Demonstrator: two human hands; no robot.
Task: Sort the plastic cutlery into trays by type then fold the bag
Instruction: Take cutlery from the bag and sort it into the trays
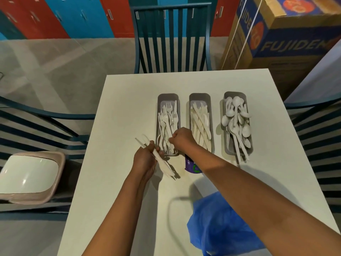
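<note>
Blue bag [221, 224] lies crumpled at the table's [120, 182] near edge, not yet folded. Left hand [145, 159] grasps a bundle of cutlery [162, 163], long axis running near-right to far-left. Right hand [181, 138], fingers curled, pinches a piece over the fork tray [168, 97], immediately beyond. Knife tray [199, 97] and spoon tray [234, 95] sit further right.

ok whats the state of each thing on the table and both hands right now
fork tray: holds forks
knife tray: holds knives
spoon tray: heaped with spoons, some overhanging the near end
blue bag: crumpled, not folded
left hand: gripping a bundle of cutlery
right hand: curled over the fork tray's near end
</note>
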